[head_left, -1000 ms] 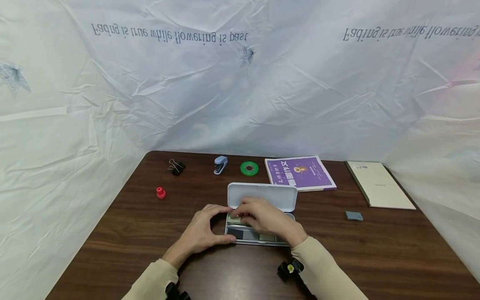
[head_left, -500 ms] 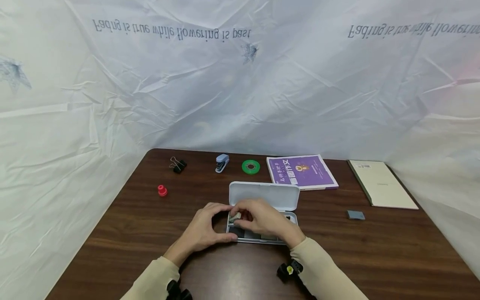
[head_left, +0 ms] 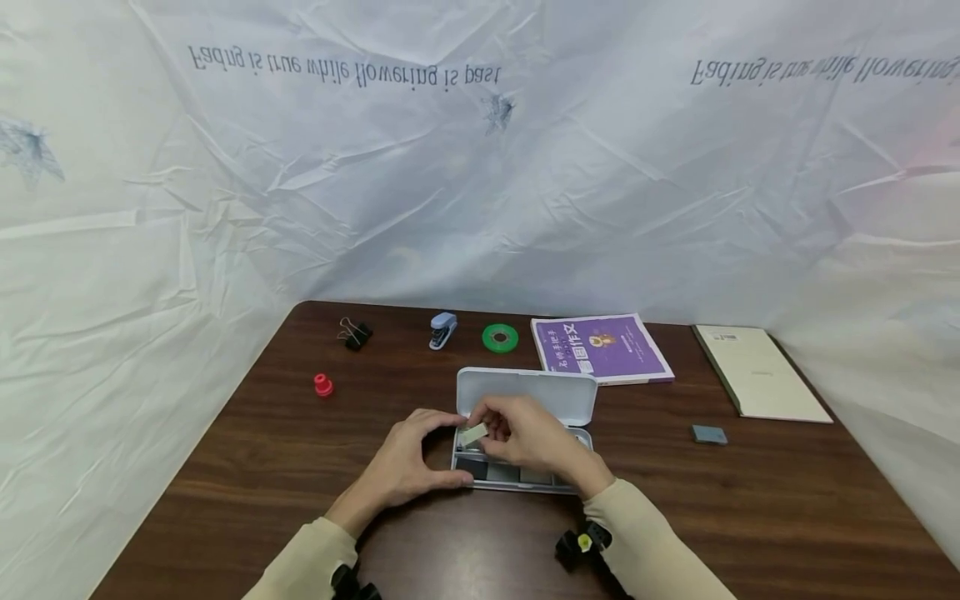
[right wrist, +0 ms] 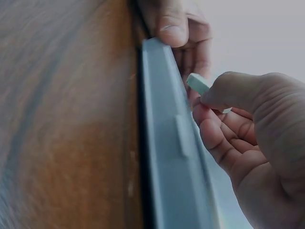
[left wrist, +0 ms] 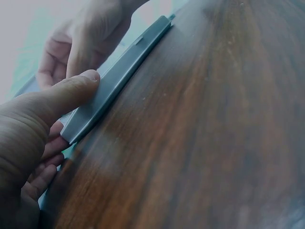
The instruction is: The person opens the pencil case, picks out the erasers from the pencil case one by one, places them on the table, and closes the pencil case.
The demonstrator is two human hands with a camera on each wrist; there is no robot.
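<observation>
A pale grey pencil case (head_left: 536, 393) lies on the table with its lid raised at the back. My left hand (head_left: 401, 461) grips its left end, thumb on the front edge and fingers at the back corner. Over the rear compartment my right hand (head_left: 528, 435) pinches a small pale green block that looks like an eraser (head_left: 472, 434). In the right wrist view the eraser (right wrist: 197, 83) sticks out past the thumb. A dark block (head_left: 472, 468) lies in the front compartment at left. My right hand hides part of the case's inside.
Behind the case are a stapler (head_left: 442, 331), a green tape roll (head_left: 499, 337) and a purple book (head_left: 603, 348). A black binder clip (head_left: 356, 335) and red stopper-like piece (head_left: 322, 385) lie left. At right are a blue-grey block (head_left: 708, 434) and a cream notebook (head_left: 757, 371).
My right fingers have lifted the eraser from its flat position in the rear compartment, and it now sits tilted between thumb and fingers. The left hand has stayed on the case.
</observation>
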